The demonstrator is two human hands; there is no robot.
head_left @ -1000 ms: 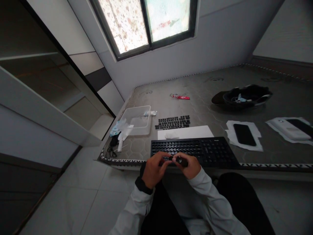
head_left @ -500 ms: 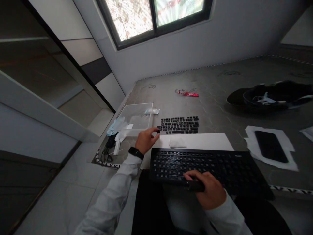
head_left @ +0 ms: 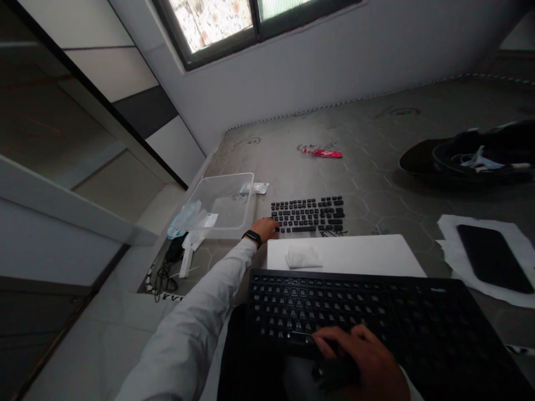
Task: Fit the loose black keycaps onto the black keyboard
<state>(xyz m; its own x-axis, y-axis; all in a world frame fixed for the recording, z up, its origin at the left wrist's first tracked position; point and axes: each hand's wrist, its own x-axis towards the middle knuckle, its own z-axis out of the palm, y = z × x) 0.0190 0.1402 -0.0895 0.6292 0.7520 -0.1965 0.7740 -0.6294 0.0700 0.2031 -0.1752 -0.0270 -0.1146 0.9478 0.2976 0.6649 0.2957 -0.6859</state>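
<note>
My left hand [head_left: 264, 228] reaches out to the lower left corner of rows of loose black keycaps [head_left: 304, 229] on the grey cover. Its fingers are closed at a small dark keycap [head_left: 277, 229], mostly hidden by the fingertips. Below, a black keyboard [head_left: 326, 298] without its keycaps lies tilted toward me, its bare key sockets showing. My right hand [head_left: 363, 351] is at the keyboard's front edge, wrapped round a thick black tool [head_left: 334, 374]. The working end of that tool cannot be made out.
Behind the keyboard is a white board [head_left: 355, 253] with a folded tissue [head_left: 304, 257] on it. A clear plastic box [head_left: 228, 203] stands at the left, near a black cable [head_left: 165, 278]. To the right are a phone [head_left: 495, 257] on white paper and a black cap [head_left: 451, 153].
My left hand has moved forward and down, carrying the keycap from above the board's corner to the keycap rows. My right hand has shifted slightly toward me in view, still holding the black tool.
</note>
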